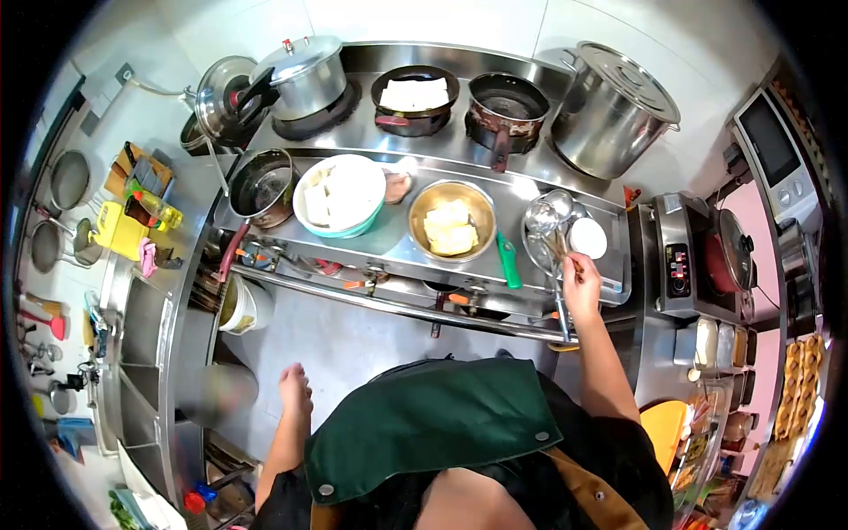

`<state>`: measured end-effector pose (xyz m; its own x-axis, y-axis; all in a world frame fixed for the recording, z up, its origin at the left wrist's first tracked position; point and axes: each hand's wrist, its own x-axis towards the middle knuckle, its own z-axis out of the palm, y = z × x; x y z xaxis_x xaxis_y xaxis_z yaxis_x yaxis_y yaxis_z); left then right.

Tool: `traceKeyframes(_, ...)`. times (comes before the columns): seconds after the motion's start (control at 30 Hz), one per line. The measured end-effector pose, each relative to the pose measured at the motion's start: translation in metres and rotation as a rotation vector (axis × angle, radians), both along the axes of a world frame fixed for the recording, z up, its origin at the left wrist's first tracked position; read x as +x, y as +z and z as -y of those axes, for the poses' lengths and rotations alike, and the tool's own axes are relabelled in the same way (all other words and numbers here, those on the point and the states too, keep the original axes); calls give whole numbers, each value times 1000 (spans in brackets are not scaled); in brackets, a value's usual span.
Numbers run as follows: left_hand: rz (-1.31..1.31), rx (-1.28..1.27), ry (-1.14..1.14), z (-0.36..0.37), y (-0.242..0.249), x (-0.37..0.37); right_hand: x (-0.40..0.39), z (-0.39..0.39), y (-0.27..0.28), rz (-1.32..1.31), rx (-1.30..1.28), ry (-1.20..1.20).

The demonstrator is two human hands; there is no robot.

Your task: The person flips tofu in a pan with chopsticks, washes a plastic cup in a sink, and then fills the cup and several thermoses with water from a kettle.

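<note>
Just right of the steel bowl (451, 221) of pale yellow blocks on the worktop (389, 243), your right hand (580, 284) had its grip clamped on the handle of a ladle (541, 215), whose cup lay beside a small white dish (587, 237). Well left of the bowl and lower, your left hand (295, 389) hung empty, fingers loosely together.

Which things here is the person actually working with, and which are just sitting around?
In hand:
right hand, closed on wooden sticks, perhaps chopsticks
ladles and a small white bowl right beside them

Lying about:
left hand, hanging free, holding nothing
metal bowl of yellow pieces
white bowl
big stockpot
lidded pot
green-handled tool
</note>
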<state>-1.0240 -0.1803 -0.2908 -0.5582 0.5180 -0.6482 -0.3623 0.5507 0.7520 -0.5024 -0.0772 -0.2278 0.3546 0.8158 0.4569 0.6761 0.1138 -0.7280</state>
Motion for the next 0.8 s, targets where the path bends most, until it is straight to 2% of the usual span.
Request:
traceKeyframes(0.07, -7, -22, -19, 10, -1, -23, -9, -7, -13, 35, -175, 23)
traceKeyframes(0.1, -18, -34, -34, 11, -1, -33, -5, -12, -32, 31, -171, 49)
traceKeyframes(0.13, -16, -30, -29, 7, -3, -39, -1, -16, -45, -12, -177, -22)
traceKeyframes(0.2, 44, 116, -75, -4, -9, -40, 0, -24, -46, 4, -100, -68)
traceKeyframes(0.23, 90, 142, -87, -12, 3, -35, -17, -23, -17, 119, -120, -79)
traceKeyframes(0.27, 94, 151, -74, -19, 10, -28, -11, -26, -21, 156, -331, -42)
traceKeyframes(0.33, 65, 234, -116, -38, 22, -18, -13, -32, -15, 103, -302, -1)
traceKeyframes(0.4, 29, 265, -152, -51, 24, -22, -10, -45, 4, 63, -212, -66)
traceKeyframes(0.47, -237, 277, -377, -61, 29, -32, -26, -60, 54, -64, -231, -100)
traceKeyframes(0.5, -293, 318, -377, -70, 33, -35, -33, -73, 81, -126, -107, -1)
traceKeyframes(0.53, -304, 332, -353, -92, 38, -39, -43, -106, 105, -191, 29, 105)
traceKeyframes(0.6, -352, 413, -368, -121, 47, -45, -60, -160, 125, -217, 166, 112)
traceKeyframes(0.63, -376, 420, -359, -135, 62, -39, -67, -193, 125, -395, 142, 220)
traceKeyframes(0.67, -378, 419, -356, -148, 71, -37, -89, -221, 134, -398, 113, 251)
traceKeyframes(0.7, -395, 432, -371, -158, 77, -37, -111, -243, 146, -314, 28, 298)
traceKeyframes(0.73, -409, 442, -386, -163, 80, -39, -124, -279, 136, -283, 33, 368)
traceKeyframes(0.8, -398, 433, -390, -169, 82, -43, -157, -344, 119, -225, 29, 361)
